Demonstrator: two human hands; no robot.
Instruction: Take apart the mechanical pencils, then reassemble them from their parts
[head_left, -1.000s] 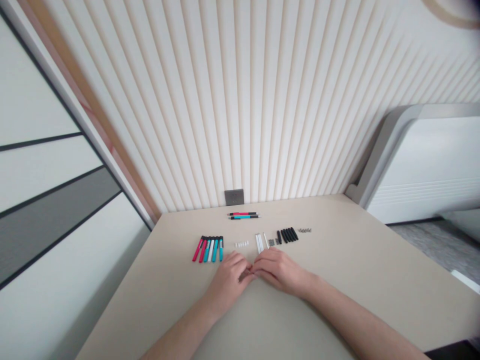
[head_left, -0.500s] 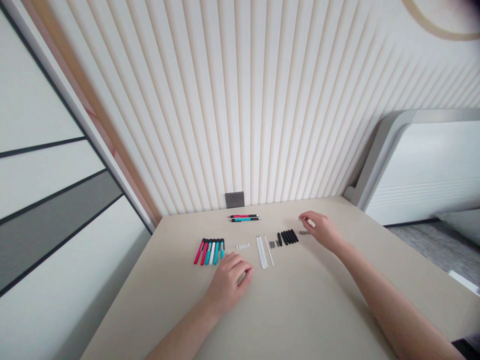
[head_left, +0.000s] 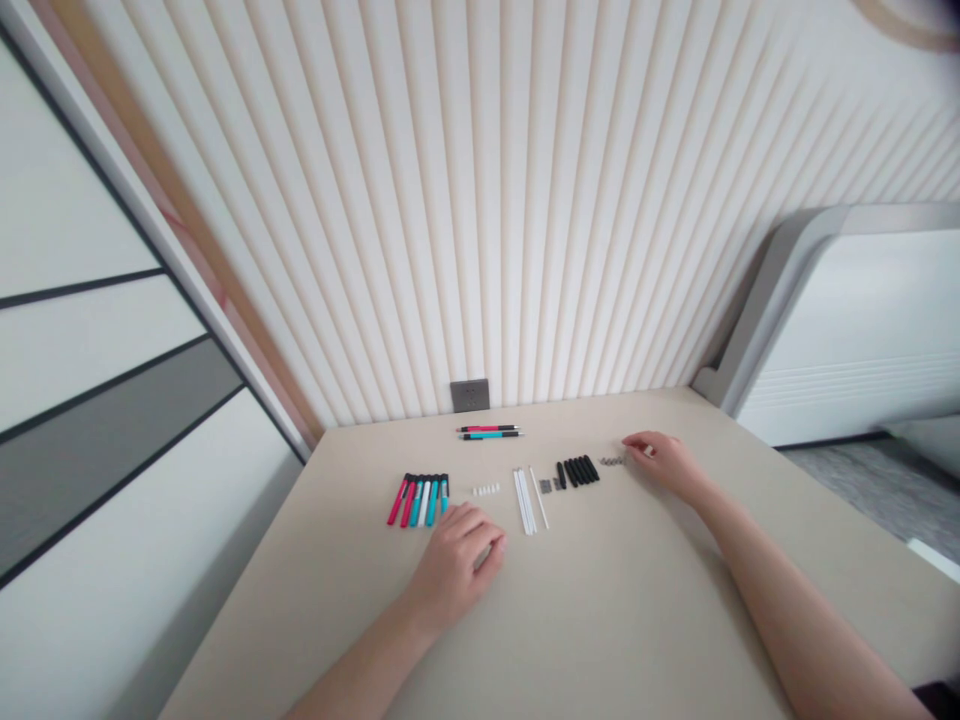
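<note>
My right hand (head_left: 664,463) lies at the far right of the row of parts, its fingertips just beside a small cluster of grey metal bits (head_left: 613,461). It holds nothing I can see. My left hand (head_left: 454,565) rests curled on the table just below several red and teal pen bodies (head_left: 418,499), and a small grey patch shows between its fingers. Between the hands lie small white pieces (head_left: 486,490), long white rods (head_left: 525,501), tiny dark parts (head_left: 546,486) and several black barrels (head_left: 576,471). Two assembled pens (head_left: 489,432), red and teal, lie farther back.
The beige table (head_left: 600,620) meets a ribbed cream wall with a grey socket (head_left: 469,396) at its far edge. A white wall unit (head_left: 847,330) stands beyond the right corner. Panelled cabinet doors (head_left: 97,330) run along the left side.
My right hand has moved from the middle of the table out to the right end of the row, beside the grey metal bits. My left hand has stayed in place.
</note>
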